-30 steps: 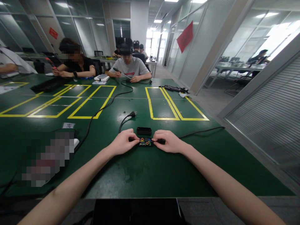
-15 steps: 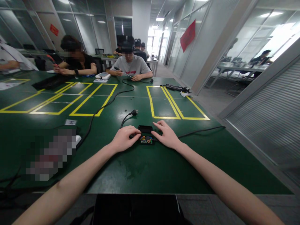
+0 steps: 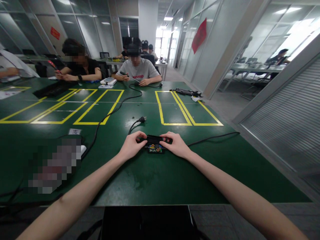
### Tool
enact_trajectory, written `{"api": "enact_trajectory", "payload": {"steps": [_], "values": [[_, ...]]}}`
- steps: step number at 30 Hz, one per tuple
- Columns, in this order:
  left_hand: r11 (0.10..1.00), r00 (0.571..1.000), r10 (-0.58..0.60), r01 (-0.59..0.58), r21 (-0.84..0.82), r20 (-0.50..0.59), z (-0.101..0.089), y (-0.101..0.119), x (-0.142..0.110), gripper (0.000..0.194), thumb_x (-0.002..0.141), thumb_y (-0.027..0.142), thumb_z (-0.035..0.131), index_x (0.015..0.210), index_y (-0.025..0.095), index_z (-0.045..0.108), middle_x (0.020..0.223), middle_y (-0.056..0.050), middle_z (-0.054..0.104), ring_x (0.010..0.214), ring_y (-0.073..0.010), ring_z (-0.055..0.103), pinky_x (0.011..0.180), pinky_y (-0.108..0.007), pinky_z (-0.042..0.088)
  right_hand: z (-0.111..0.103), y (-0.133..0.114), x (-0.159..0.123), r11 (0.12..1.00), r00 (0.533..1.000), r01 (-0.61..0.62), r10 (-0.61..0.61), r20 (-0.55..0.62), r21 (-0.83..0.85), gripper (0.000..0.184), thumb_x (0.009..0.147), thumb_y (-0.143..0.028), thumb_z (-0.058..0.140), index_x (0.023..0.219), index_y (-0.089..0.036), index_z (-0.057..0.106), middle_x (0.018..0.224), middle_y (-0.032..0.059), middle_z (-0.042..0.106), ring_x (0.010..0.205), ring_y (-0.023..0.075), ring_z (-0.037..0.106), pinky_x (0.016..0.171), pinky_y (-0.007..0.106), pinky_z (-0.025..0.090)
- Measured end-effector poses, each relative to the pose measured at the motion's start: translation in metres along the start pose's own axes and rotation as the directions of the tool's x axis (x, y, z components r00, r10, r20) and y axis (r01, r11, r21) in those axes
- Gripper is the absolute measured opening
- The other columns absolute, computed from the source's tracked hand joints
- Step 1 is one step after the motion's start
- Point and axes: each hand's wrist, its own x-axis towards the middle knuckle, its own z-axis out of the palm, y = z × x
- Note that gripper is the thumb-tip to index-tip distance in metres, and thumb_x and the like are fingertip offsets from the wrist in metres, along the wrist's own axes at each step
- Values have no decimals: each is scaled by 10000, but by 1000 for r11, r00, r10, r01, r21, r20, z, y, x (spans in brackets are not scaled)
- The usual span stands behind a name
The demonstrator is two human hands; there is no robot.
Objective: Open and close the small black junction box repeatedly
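Observation:
My left hand (image 3: 132,145) pinches the left end of a black plastic adapter cover (image 3: 153,139), thumb toward me and fingers behind. At its right end, my right hand (image 3: 176,144) grips the same cover in a like pinch. Just on the near side of the cover lies the other half of the adapter, with an exposed circuit board (image 3: 155,148) carrying copper-coloured coils and other small parts. A black power cord with a plug (image 3: 142,119) ends beyond my left hand. Another black cable (image 3: 215,136) runs off to the right from behind my right hand.
The green table (image 3: 140,186) bears yellow tape outlines (image 3: 177,125). A blurred-out object (image 3: 55,166) and a small label card (image 3: 75,131) lie at left. A black tripod-like item (image 3: 186,92) sits far right. Two people (image 3: 141,68) (image 3: 82,68) work across the table.
Both hands have moved in onto the black cover and closed on its two ends; before, they were beside the circuit board with the right fingers spread. The view has shifted slightly.

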Motion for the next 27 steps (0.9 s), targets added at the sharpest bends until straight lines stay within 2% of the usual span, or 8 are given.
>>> {"api": "enact_trajectory", "payload": {"steps": [6,9,11,15,19,22,27], "values": [[992,1000,12,-13,-126,-9,2,2,-2,73,798,219,674,833,181,622,878,-20,705,830,-180,688,853,-345,580,4,-2,-2,976,1000,20,-16,-19,216,285,832,-217,689,1116,-196,688,933,17,703,787,154,638,813,333,540],[985,1000,8,-12,-172,-23,2,1,-2,116,769,196,691,863,176,626,920,-30,697,832,-174,690,807,-328,590,4,-3,-3,955,1000,19,-15,-17,297,314,824,-204,682,1137,-195,700,980,28,705,780,147,651,831,340,556],[983,1000,-7,3,-182,-17,2,2,-2,167,775,213,706,929,172,656,951,-44,719,852,-184,704,804,-331,593,3,-2,-3,948,1000,18,-18,-4,319,263,826,-226,686,1083,-185,725,962,33,704,794,154,657,833,344,561],[985,997,-35,47,-167,73,-1,3,-3,269,849,305,690,1078,166,717,1010,-69,783,912,-218,744,893,-373,598,-3,0,-3,935,999,-12,-3,41,355,202,816,-262,710,995,-173,742,891,28,707,823,173,672,847,361,567],[989,987,-20,42,-138,158,-4,6,-4,242,866,318,659,1037,174,752,1011,-65,807,947,-242,753,900,-377,602,-8,-1,-4,926,996,-42,8,90,375,221,817,-267,714,1015,-178,748,891,32,737,855,190,695,878,387,571],[989,985,-19,44,-139,174,-5,9,-5,239,836,287,649,1020,173,752,962,-60,806,900,-233,750,847,-348,598,-12,-3,-5,916,989,-38,-23,148,400,261,807,-248,713,1055,-177,752,973,54,770,912,203,714,919,403,567],[998,980,36,-24,-63,194,-9,16,-7,243,781,240,635,993,180,738,915,-34,780,858,-205,714,833,-325,563,-19,-7,-6,908,972,-27,-74,222,419,303,806,-300,757,1084,-179,754,1048,76,779,963,220,723,940,415,567]]}}
